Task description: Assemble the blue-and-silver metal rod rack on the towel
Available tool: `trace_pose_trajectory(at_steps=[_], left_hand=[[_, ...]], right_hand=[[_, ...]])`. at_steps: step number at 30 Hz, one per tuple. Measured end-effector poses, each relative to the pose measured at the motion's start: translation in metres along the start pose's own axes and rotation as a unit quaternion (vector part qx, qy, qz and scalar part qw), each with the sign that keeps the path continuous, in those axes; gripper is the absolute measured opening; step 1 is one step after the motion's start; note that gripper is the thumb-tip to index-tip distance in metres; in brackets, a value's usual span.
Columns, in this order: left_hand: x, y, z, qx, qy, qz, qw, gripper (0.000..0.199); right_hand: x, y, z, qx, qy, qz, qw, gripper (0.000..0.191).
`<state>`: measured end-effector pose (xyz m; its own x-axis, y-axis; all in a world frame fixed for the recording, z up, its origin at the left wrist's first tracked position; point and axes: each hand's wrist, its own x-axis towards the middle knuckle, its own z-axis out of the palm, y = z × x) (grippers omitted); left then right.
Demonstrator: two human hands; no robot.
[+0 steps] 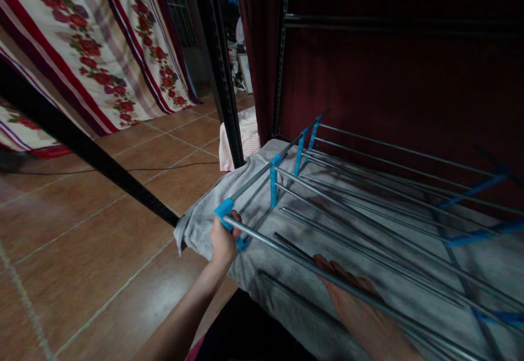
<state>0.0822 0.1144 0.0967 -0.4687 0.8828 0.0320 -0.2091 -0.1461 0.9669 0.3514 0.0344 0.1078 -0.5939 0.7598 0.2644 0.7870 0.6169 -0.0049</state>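
A rack of thin metal rods joined by blue plastic connectors lies across a grey cloth. My left hand is wrapped round the blue corner connector at the near left end, where a long rod meets it. Along that front rod, my right hand is behind and partly under the metal, its fingers partly hidden, so its grip cannot be made out. More blue connectors stand along the left side bar. Several loose-looking rods lie on the cloth beneath.
A black metal post rises at the cloth's far left corner, and a black bar slants across the left. Dark red curtain hangs behind. Tiled floor, a flowered curtain and a striped pink cloth are to the left.
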Motion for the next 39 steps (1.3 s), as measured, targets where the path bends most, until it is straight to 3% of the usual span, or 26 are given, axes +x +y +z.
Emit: trace_pose_trajectory(at_steps=[4, 11, 19, 28, 32, 39], left_hand=[[-0.009, 0.001, 0.006, 0.055, 0.011, -0.002, 0.998, 0.046], [-0.018, -0.013, 0.014, 0.045, -0.075, -0.014, 0.996, 0.051], [-0.016, -0.002, 0.014, 0.151, -0.074, 0.031, 0.985, 0.043], [-0.016, 0.009, 0.021, 0.212, -0.074, 0.055, 0.973, 0.041], [-0.02, 0.009, 0.023, 0.179, -0.047, 0.021, 0.983, 0.048], [-0.029, 0.006, 0.024, 0.122, -0.058, 0.011, 0.991, 0.057]], right_hand=[[0.011, -0.001, -0.005, -0.028, -0.062, 0.005, 0.998, 0.038], [0.023, -0.008, -0.004, -0.037, -0.054, 0.026, 0.998, 0.038], [0.029, -0.023, -0.007, -0.002, -0.063, 0.059, 0.996, 0.037], [0.027, -0.023, -0.005, 0.011, -0.057, 0.078, 0.995, 0.037], [0.024, -0.025, -0.007, -0.004, -0.061, 0.075, 0.995, 0.038], [0.02, -0.029, -0.004, -0.012, -0.054, 0.058, 0.997, 0.035]])
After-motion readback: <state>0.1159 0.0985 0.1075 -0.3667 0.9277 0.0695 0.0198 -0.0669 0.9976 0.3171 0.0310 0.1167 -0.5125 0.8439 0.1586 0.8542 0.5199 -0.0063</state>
